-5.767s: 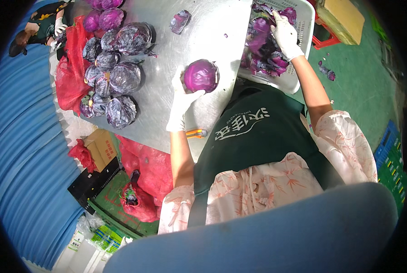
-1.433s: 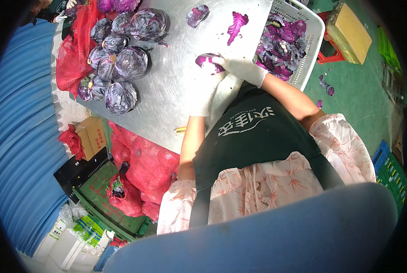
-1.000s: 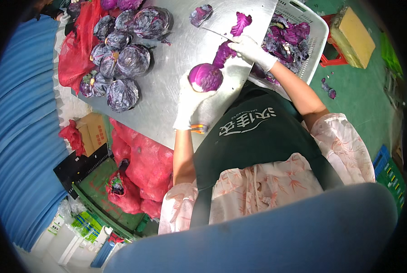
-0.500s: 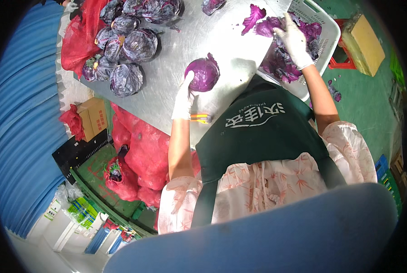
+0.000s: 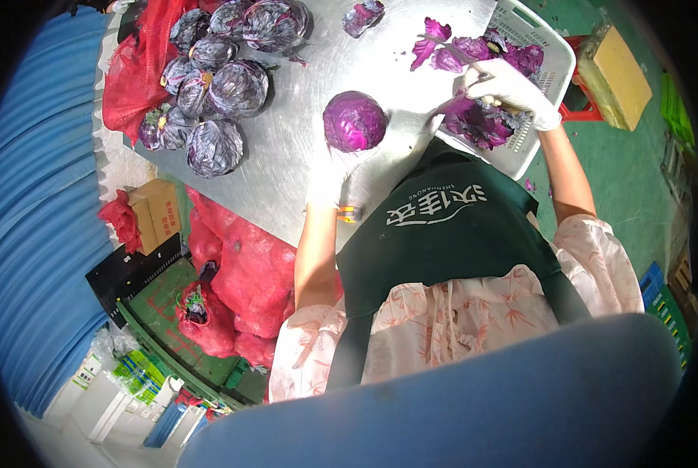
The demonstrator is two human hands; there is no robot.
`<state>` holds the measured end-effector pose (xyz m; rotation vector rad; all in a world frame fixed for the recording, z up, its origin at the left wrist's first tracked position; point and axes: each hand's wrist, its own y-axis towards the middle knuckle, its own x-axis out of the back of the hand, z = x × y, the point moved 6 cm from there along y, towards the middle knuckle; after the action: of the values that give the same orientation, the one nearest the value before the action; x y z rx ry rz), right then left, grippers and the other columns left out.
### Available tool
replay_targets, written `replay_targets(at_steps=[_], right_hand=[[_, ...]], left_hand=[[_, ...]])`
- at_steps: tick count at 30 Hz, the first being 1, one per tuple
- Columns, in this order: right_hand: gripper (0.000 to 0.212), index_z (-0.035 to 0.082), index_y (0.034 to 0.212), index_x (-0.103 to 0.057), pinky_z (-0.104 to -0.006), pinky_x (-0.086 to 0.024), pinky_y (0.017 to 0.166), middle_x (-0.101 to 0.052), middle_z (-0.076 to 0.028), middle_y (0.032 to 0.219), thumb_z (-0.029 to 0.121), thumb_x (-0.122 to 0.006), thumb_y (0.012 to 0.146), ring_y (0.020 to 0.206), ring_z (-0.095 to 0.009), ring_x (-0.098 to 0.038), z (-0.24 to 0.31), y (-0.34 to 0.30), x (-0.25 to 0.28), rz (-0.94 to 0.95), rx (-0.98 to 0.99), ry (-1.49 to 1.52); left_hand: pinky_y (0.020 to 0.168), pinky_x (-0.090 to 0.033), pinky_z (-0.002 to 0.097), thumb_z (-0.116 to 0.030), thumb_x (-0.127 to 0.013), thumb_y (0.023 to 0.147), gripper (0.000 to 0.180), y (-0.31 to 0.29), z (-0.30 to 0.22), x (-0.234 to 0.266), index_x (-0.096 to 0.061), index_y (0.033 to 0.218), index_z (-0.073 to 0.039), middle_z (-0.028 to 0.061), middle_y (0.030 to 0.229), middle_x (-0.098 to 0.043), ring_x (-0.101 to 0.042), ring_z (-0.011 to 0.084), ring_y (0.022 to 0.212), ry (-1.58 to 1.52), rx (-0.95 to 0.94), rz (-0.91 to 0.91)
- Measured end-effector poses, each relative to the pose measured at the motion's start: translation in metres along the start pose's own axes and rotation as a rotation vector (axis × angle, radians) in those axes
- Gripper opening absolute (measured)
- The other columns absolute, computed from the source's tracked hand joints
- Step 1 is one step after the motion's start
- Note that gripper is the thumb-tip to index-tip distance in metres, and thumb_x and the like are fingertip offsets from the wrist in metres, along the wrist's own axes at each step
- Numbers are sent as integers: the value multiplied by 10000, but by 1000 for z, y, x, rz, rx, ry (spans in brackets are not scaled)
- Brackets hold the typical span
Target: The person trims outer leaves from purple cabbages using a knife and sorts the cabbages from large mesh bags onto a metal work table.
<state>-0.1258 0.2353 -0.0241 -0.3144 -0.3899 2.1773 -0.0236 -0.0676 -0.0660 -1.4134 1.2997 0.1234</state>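
Observation:
My left hand (image 5: 334, 173), in a white glove, cups a smooth, round purple cabbage (image 5: 354, 121) from below, just over the metal table. By that wrist lies a yellow-and-dark cutter (image 5: 350, 214), partly hidden by it. My right hand (image 5: 511, 87), also gloved, is over the near side of the white basket (image 5: 561, 66). Its fingers are curled down on a purple cabbage leaf (image 5: 456, 103); the fingertips are partly hidden. More leaves (image 5: 485, 129) lie in the basket beneath the hand.
Several dull, unpeeled cabbages (image 5: 240, 87) cluster on the table's left, next to a red mesh bag (image 5: 134, 86). Loose leaves (image 5: 431, 40) lie near the basket. Filled red sacks (image 5: 247, 265) and a cardboard box (image 5: 155, 214) stand below left. A yellow block (image 5: 615, 78) is at right.
My right hand has drawn back nearer to me over the basket, its fingers now curled. The cabbage in my left hand has turned, and its raised leaf flap no longer shows.

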Motion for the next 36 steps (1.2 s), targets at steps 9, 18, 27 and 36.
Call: replay_targets(at_steps=[9,18,27,36], right_hand=[[582,27,1263,-542,-289,-500,817,-641,-146,1095,255,-716,757,979,-196,-610,-23,55,-82,-176,390,-383],[350,14,1110,-603,-341,-482,749,-644,-144,961,229,-617,834,849,-242,-622,22,75,-118,-148,699,-758],[315,103,1174,-577,-307,-525,693,-638,-108,895,122,-519,865,829,-189,-652,-10,73,-143,-290,449,-1128],[294,35,1110,-569,-338,-519,662,-613,-154,1005,97,-522,826,882,-246,-641,-14,92,-145,-394,409,-1157]], left_hand=[[1046,-342,568,-620,-544,843,824,18,36,10,-294,1425,-94,234,1440,-313,-381,431,1271,-323,88,13],[1031,-374,414,-268,-871,486,1067,-14,-24,-71,-325,1366,-9,223,1298,-406,-432,383,1213,1752,-814,-171],[932,-455,398,-398,-882,475,989,-6,-45,-96,-411,1216,58,241,1192,-470,-525,347,1104,1471,-508,-270],[905,-469,408,-467,-849,479,962,23,-43,-62,-402,1168,35,243,1135,-493,-554,381,1050,1777,-512,-747]])
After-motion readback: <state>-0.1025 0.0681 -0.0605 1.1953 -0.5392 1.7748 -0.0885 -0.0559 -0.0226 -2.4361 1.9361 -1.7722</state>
